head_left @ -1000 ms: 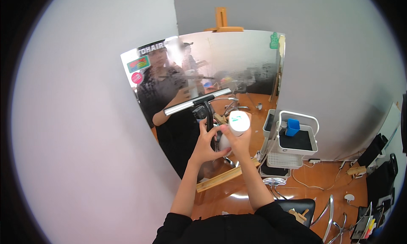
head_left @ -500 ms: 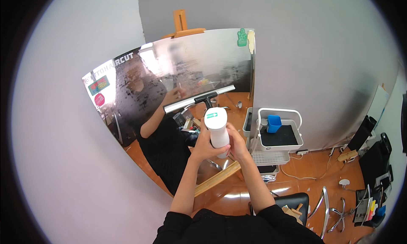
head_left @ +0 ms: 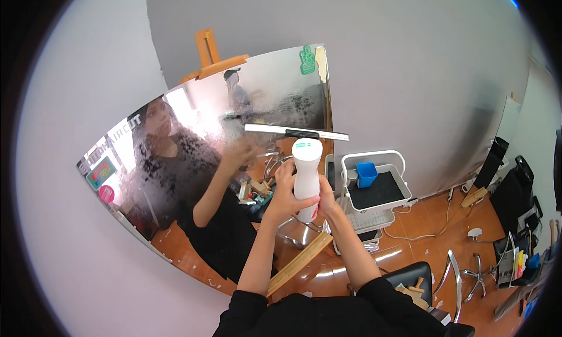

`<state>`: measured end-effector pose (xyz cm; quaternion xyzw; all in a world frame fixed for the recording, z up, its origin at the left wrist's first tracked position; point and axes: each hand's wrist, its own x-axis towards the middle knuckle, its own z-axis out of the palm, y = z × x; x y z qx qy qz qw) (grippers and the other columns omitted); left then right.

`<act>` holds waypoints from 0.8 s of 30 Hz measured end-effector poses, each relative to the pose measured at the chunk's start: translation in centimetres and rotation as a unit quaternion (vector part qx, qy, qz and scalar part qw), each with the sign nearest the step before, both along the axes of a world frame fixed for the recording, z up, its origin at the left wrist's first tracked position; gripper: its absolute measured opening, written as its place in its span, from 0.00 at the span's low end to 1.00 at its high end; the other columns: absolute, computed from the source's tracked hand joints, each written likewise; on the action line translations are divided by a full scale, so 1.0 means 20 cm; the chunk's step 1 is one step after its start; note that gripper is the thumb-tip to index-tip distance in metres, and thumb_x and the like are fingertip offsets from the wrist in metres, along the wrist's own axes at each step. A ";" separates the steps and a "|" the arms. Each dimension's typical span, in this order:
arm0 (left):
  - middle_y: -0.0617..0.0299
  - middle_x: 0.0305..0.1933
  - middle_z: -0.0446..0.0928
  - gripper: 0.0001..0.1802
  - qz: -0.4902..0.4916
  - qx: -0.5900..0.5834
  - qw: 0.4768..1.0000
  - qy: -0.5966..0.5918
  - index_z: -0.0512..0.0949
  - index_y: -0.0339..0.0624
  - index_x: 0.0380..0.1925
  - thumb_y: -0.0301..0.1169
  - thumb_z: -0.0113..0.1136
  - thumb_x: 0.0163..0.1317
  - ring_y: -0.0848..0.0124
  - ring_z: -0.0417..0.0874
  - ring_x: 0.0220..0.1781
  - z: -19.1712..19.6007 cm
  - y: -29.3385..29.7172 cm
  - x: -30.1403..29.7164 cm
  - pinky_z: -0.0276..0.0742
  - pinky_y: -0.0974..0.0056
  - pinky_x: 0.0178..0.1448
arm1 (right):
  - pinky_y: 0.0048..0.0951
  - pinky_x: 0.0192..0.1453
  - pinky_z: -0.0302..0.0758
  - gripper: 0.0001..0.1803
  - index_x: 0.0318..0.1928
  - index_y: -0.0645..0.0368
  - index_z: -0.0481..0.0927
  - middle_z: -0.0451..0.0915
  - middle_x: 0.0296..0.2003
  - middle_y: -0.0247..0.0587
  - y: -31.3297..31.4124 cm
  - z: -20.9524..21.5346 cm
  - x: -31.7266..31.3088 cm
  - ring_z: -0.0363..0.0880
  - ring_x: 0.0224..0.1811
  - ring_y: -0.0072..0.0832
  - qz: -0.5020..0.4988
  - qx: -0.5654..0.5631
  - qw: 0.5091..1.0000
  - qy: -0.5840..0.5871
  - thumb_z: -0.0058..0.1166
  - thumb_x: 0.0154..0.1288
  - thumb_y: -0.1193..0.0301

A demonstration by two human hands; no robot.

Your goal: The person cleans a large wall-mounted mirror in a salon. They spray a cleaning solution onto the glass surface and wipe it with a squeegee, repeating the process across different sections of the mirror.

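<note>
Both my hands hold a window squeegee point(head_left: 307, 176) with a thick white bottle-shaped body, a black neck and a long pale blade. My left hand point(head_left: 283, 201) wraps the body from the left, thumb across its lower part. On the other side my right hand point(head_left: 327, 205) closes round it, its fingers partly hidden. The blade lies nearly level, in front of a large mirror point(head_left: 272, 85), and its right end reaches past the mirror's right edge. Whether it touches the glass I cannot tell. Mist and wet streaks cover the mirror's upper part, while its lower part reflects more sharply.
A wooden easel point(head_left: 207, 47) stands behind the mirror, with its ledge point(head_left: 300, 265) below. Right of it is a white trolley point(head_left: 377, 208) carrying a blue cup point(head_left: 366, 174). A black chair point(head_left: 410, 277) holding wooden pieces stands near my right arm. Cables point(head_left: 418, 237) trail over the floor.
The squeegee has moved right across the mirror and turned, its blade going from slanted up rightward to nearly level and past the edge. My hands keep their hold; the view has shifted.
</note>
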<state>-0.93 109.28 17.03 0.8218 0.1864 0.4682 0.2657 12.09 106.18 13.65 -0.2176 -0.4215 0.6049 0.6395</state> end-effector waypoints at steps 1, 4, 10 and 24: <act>0.51 0.59 0.62 0.30 -0.023 0.014 1.000 0.005 0.78 0.40 0.41 0.41 0.70 0.34 0.52 0.57 0.63 0.03 0.05 0.01 0.52 0.48 0.65 | 0.31 0.52 0.75 0.29 0.56 0.61 0.69 0.77 0.47 0.44 0.03 0.02 0.00 0.78 0.48 0.29 -0.025 0.004 1.000 0.004 0.33 0.70 0.50; 0.51 0.58 0.63 0.29 -0.087 -0.021 0.996 -0.025 0.78 0.38 0.41 0.38 0.70 0.35 0.55 0.63 0.61 0.08 0.16 0.05 0.60 0.52 0.62 | 0.31 0.52 0.75 0.30 0.56 0.60 0.69 0.77 0.47 0.44 0.10 0.12 0.02 0.77 0.49 0.28 0.002 0.022 1.000 0.020 0.33 0.70 0.48; 0.56 0.50 0.71 0.31 -0.160 -0.146 0.968 -0.129 0.74 0.34 0.47 0.33 0.69 0.39 0.66 0.75 0.49 0.13 0.28 0.09 0.72 0.61 0.54 | 0.25 0.37 0.75 0.17 0.42 0.56 0.70 0.75 0.29 0.35 0.36 0.22 0.14 0.76 0.31 0.22 -0.046 0.058 0.993 0.091 0.46 0.68 0.55; 0.50 0.38 0.79 0.21 -0.154 -0.188 0.938 -0.248 0.71 0.28 0.45 0.29 0.62 0.52 0.63 0.84 0.40 0.34 0.42 0.17 0.80 0.61 0.44 | 0.20 0.12 0.62 0.17 0.44 0.54 0.59 0.69 0.25 0.33 0.79 0.69 0.47 0.65 0.12 0.17 -0.219 0.175 0.955 -0.103 0.49 0.69 0.59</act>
